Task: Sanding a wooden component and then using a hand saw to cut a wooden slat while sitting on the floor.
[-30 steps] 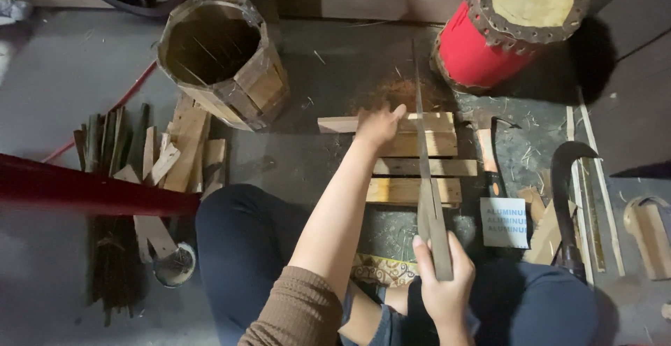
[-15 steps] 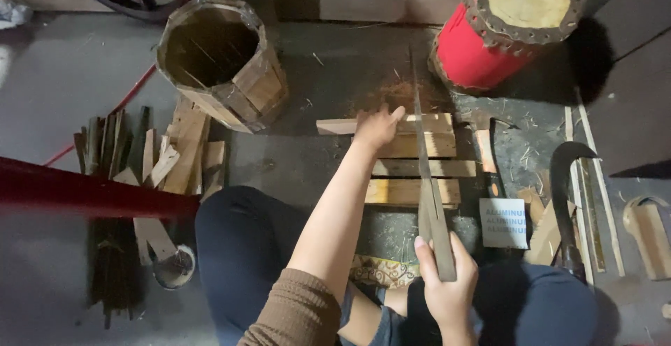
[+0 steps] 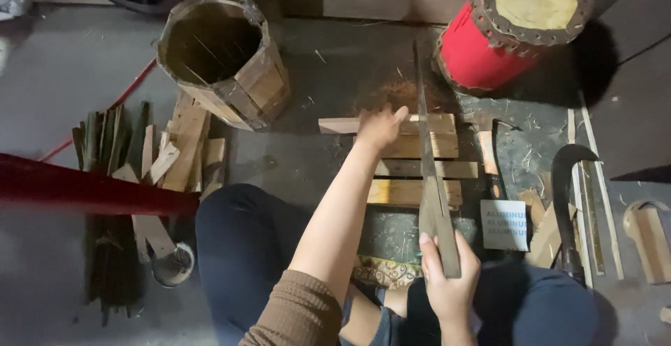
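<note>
The long wooden strip (image 3: 432,178) is gripped near its lower end by the right hand (image 3: 447,276); its far tip fades into shadow. Stacked planks (image 3: 412,171) are pressed by the left hand (image 3: 381,126), palm hidden. A white printed label (image 3: 504,225) lies just right

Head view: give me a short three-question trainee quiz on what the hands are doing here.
1. True or false: the left hand rests on the wooden slats.
2. What does the right hand grip?
A. the curved sickle
B. the long tapered blade
C. the red drum
3. Fill in: the open wooden barrel lies to the ___ of the slats.

Key: 1 true; 2 B; 3 left.
</note>
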